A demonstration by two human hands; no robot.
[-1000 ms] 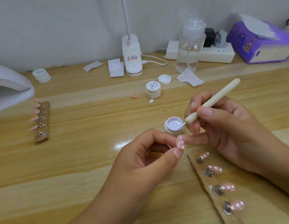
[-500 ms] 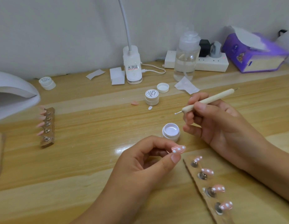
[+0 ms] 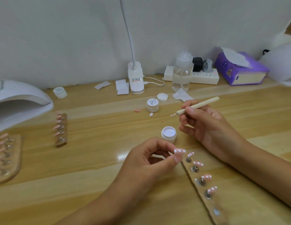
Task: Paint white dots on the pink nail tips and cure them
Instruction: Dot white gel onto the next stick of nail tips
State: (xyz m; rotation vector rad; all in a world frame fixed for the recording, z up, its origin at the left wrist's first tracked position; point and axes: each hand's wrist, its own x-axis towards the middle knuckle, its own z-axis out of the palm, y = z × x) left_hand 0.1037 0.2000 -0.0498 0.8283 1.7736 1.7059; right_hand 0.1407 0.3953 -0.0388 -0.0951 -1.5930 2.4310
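Presently, all places are reckoned from the open pot of white gel on the table.

- Left hand: on the person's side of the pot and slightly left of it. Thumb and forefinger pinch one pink nail tip, with white dots showing on its upper face. The tip sits at the very fingertips, off the table, just beside the far end of the holder strip.
- Right hand: right of the pot, fingers curled round a cream dotting tool in a pen grip. The fine end carries a white bead, points left and hangs behind the pot, apart from both the pot and the pinched tip.
- Holder strip: near right of the pot, running toward the person, with four dotted pink tips mounted on its studs.
- Second strip: well left of the pot, carrying plain pink tips.
- Third strip: farther left, blurred.
- Curing lamp: far left and behind the pot.
- Closed pot and loose lid: behind the pot.
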